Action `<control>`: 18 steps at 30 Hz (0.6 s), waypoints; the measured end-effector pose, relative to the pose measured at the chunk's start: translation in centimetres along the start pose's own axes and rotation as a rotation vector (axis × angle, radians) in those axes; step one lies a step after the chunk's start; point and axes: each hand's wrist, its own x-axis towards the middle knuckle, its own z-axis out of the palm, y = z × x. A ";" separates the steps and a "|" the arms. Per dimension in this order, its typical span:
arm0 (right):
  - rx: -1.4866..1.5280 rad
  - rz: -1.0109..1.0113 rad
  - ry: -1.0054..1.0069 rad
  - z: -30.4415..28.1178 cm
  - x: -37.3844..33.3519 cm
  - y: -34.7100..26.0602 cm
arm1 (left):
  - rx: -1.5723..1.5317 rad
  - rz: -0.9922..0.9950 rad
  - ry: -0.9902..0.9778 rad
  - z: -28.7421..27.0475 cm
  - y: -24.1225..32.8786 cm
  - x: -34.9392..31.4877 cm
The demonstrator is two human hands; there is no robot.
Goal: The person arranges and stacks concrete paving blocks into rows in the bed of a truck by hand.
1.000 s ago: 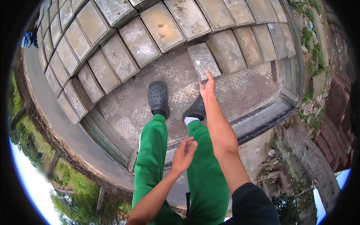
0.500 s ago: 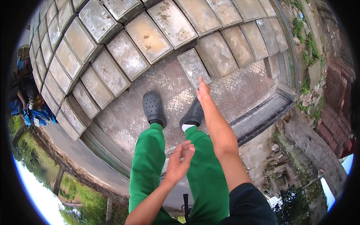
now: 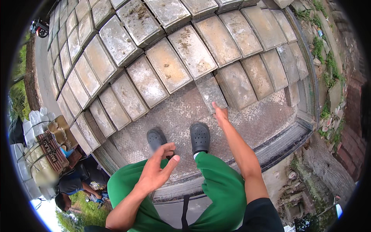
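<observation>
My right hand (image 3: 220,113) grips the near end of a grey concrete block (image 3: 208,89), thumb on top and the other fingers mostly hidden. The block lies on the patterned metal floor (image 3: 176,112), its far end close against the stacked row and its right side beside another concrete block (image 3: 236,86). My left hand (image 3: 156,172) hangs over my left leg, open and holding nothing, its fingers stretched out and thumb apart.
Stepped rows of concrete blocks (image 3: 170,63) curve across the far side. My dark clogs (image 3: 199,137) stand on the metal floor, bounded by a raised edge (image 3: 270,152) at right. Beyond the left side are a person (image 3: 83,179) and a load of packed goods (image 3: 50,149).
The gripped block sits closer to the stacked row. My left hand has risen with its fingers straighter, and my knees have spread. A person and a goods load have appeared at left.
</observation>
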 end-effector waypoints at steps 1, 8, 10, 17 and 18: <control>-0.228 -0.033 -0.037 -0.7 0.1 0.3 | 0.068 0.100 -0.055 -0.7 1.2 0.1; -1.579 -0.422 0.007 2.1 -5.5 -4.5 | 0.309 0.522 -0.127 -2.7 4.8 3.8; -1.601 -0.580 0.191 2.6 -4.8 -3.8 | 0.620 0.656 -0.005 -3.8 5.0 3.6; -1.929 -0.814 0.369 3.8 -2.7 -2.9 | 0.485 0.878 0.163 -6.2 -0.2 5.0; -1.863 -0.826 0.389 3.4 -2.7 -2.2 | 0.450 0.880 0.213 -6.5 -1.0 4.6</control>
